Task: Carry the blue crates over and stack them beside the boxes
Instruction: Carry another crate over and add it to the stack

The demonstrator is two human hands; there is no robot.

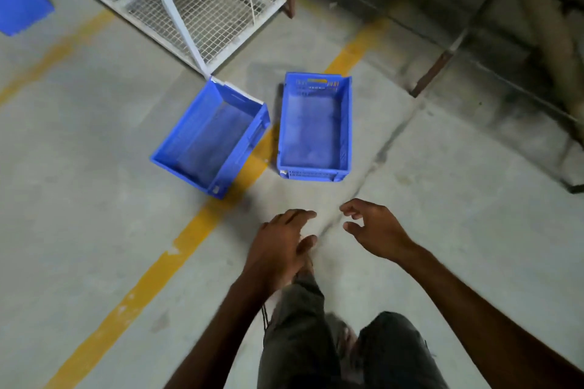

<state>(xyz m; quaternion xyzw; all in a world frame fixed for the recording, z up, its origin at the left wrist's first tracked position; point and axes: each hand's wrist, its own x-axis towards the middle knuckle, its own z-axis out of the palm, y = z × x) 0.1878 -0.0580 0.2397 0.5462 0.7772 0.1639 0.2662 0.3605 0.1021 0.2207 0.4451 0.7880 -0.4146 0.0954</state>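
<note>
Two empty blue plastic crates stand side by side on the concrete floor ahead of me. The left crate is turned at an angle and lies over a yellow floor line. The right crate sits straight, with a handle slot in its far wall. My left hand and my right hand are stretched out in front of me, a short way short of the crates. Both hands hold nothing and their fingers are spread. No boxes are in view.
A white wire-mesh cage trolley stands just behind the left crate. Another blue object shows at the top left edge. A rusty metal frame and a dark wall fill the right side. Yellow lines cross the floor.
</note>
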